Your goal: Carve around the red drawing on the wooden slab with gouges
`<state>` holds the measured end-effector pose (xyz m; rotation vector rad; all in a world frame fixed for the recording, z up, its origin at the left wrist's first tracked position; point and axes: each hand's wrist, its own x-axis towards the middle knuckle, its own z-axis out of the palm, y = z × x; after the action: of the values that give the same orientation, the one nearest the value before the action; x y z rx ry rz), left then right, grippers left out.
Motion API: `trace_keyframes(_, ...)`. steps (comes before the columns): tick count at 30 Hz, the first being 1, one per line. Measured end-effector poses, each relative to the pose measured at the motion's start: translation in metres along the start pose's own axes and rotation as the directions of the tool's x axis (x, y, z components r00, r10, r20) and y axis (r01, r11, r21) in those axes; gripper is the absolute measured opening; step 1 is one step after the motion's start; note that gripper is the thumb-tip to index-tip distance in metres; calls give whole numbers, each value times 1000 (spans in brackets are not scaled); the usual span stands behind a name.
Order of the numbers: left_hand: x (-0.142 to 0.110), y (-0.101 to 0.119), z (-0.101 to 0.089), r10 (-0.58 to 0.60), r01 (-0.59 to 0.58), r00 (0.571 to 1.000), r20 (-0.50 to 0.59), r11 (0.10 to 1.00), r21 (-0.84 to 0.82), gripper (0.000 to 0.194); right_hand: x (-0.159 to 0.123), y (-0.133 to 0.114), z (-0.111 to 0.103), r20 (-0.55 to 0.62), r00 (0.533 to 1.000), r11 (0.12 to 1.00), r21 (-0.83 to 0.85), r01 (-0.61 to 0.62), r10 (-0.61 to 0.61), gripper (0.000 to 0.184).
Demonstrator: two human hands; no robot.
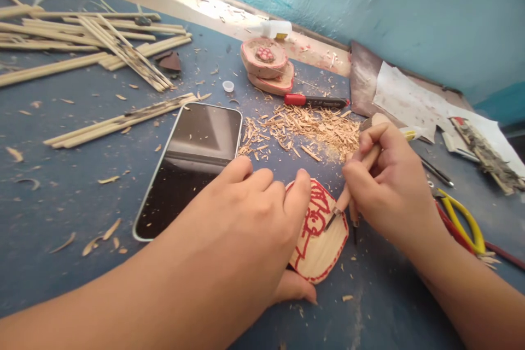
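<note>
A flat piece of pale wood [324, 254] lies low in the middle, with a red dashed border and a red line drawing of a figure on it. My left hand [262, 213] grips its left side, thumb at the lower edge and fingers over the top. My right hand [389, 180] is closed around the wooden handle of a carving tool [344, 197], whose thin metal tip meets the wood beside the drawing. Under that hand a second dark tool tip shows; whether the hand holds it too I cannot tell.
A phone [200, 134] lies beside my left hand. Wood shavings [315, 126], a red-capped marker [315, 100] and stacked carved wood pieces [266, 68] are beyond. Bundled sticks [123, 38] cover the upper left. Yellow-handled pliers [463, 221] and paper [410, 98] lie right, near a blue wall.
</note>
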<state>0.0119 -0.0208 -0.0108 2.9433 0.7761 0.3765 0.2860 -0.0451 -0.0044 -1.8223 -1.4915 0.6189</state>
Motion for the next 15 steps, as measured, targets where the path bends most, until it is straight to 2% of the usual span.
trace_keyframes(2, -2, 0, -1, 8, -8, 1000, 30, 1000, -10, 145, 1, 8, -3, 23, 999, 999, -18, -39, 39, 39)
trace_keyframes(4, -4, -1, -3, -32, 34, 997, 68, 999, -31, 135, 2, 14, -5, 50, 997, 998, -18, -65, 66, 50)
trace_keyframes(7, -1, -2, -5, -112, 121, 989, 96, 988, -93, 109, 3, 15, -6, 95, 993, 997, 28, -74, 71, 46)
trace_keyframes(11, 10, 0, -1, -144, 152, 987, 67, 980, -128, 103, 1, -1, -9, 184, 983, 987, 158, -29, -1, 35)
trace_keyframes(15, 9, 1, 3, -146, 155, 987, 69, 979, -131, 102, -2, -17, -21, 196, 979, 970, 244, 15, -64, 55)
